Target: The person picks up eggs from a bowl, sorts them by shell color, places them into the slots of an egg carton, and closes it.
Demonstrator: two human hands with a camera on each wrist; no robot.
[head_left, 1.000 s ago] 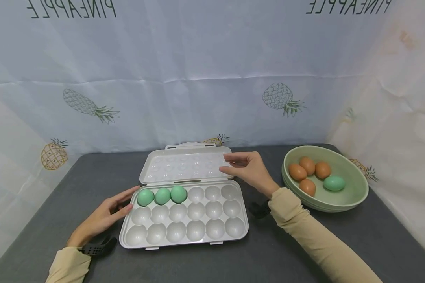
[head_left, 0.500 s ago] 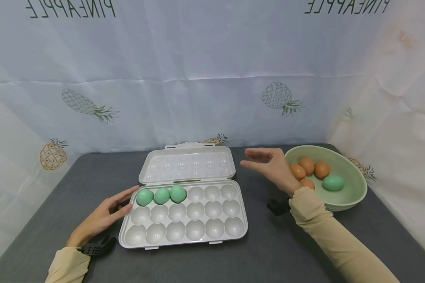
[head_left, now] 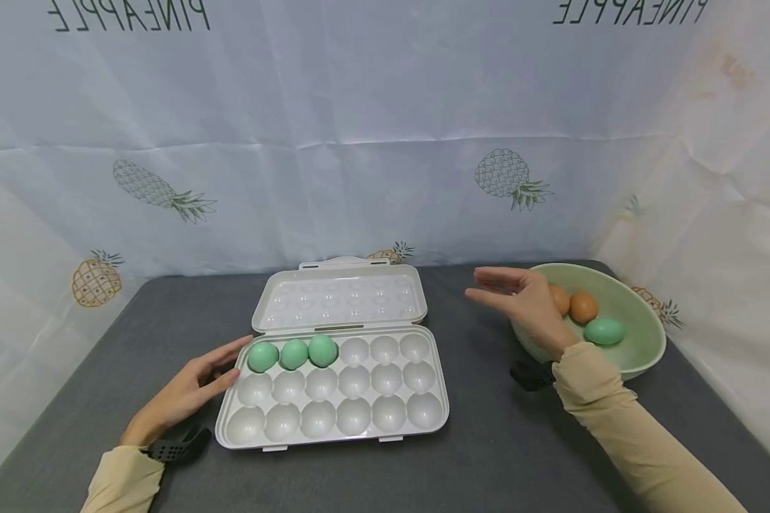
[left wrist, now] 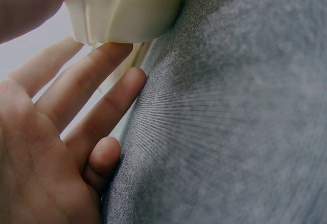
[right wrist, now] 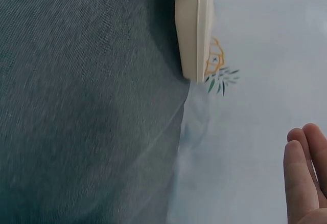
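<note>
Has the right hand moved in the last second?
Yes. The right hand has swung rightward, away from the open lid of the egg tray, and now sits at the near rim of the green bowl, fingers straight, holding nothing.

Dark grey table, cloth-like surface. On it: open white egg tray at centre, lid lying flat behind toward backdrop. Pale green bowl near right rear corner, well apart from tray. Left hand rests on table, touching tray's left edge.
</note>
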